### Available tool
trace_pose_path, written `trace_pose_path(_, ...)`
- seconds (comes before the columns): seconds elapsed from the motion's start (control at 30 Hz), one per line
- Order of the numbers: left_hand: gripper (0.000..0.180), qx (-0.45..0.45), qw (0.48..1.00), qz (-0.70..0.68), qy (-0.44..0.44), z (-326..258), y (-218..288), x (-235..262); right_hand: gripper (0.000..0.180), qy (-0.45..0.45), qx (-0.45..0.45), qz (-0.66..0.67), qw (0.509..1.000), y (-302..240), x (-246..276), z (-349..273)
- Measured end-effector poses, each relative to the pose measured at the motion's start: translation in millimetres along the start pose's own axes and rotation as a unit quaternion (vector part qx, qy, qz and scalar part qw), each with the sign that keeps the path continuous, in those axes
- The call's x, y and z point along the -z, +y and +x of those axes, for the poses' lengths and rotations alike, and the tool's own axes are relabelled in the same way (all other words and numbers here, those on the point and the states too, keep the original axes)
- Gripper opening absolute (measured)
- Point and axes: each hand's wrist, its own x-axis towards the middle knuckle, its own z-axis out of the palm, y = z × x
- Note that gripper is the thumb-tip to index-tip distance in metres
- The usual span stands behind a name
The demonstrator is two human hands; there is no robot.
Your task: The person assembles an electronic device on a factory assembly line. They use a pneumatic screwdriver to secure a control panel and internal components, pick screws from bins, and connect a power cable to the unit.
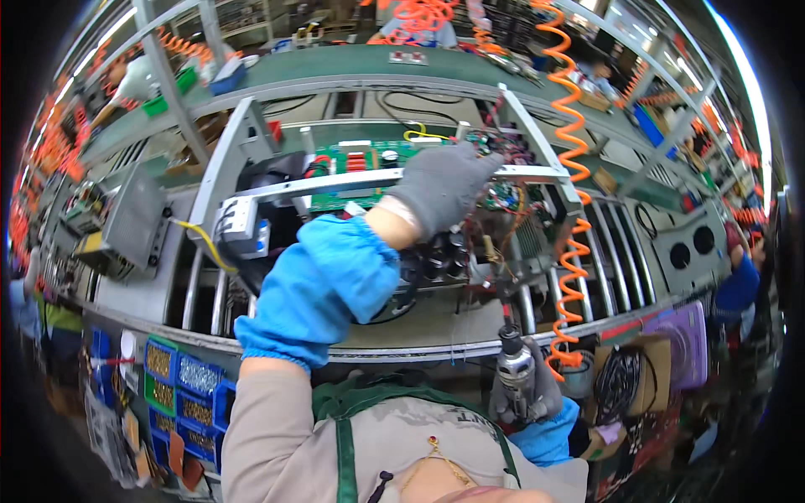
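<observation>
A grey-gloved left hand [444, 186], mine, reaches over the front metal bar [340, 184] of an open equipment chassis [220, 172]. Its fingers are bent together by the wiring at the right of the green circuit board [348, 158]; what they pinch, if anything, is hidden. In front of the bench edge, my right hand [537, 387], gloved too, is wrapped round a silver power screwdriver [516, 369]. The tool stands upright, its black chuck and thin bit pointing up toward the chassis, apart from it. Blue sleeves cover both forearms.
An orange coiled hose [573, 251] hangs right of the chassis, ending near my right hand. Metal rollers [625, 260] run beneath. Left stands another metal unit [134, 222]. Blue and green screw bins [199, 377] sit lower left; a carton with black cable [622, 384] lower right.
</observation>
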Motion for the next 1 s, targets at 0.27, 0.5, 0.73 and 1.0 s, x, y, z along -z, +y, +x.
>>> trace_pose_path(0.27, 0.034, 0.004, 0.996, -0.03, -0.082, -3, -6, 4, 0.122, 0.04, 0.002, 0.067, 0.997, 8, 0, -11)
trace_pose_path(0.5, 0.029, -0.003, 0.994, -0.038, -0.102, -4, -6, 8, 0.124, 0.068, -0.022, 0.056, 0.996, 9, 0, -13)
trace_pose_path(0.73, 0.038, 0.044, 0.991, -0.021, -0.123, -7, -5, -5, 0.127, 0.069, -0.03, 0.023, 0.997, 10, 3, -11)
trace_pose_path(1.0, 0.047, 0.015, 0.998, 0.053, -0.022, 1, -9, -24, 0.12, 0.098, -0.013, -0.007, 0.995, 11, 0, -4)
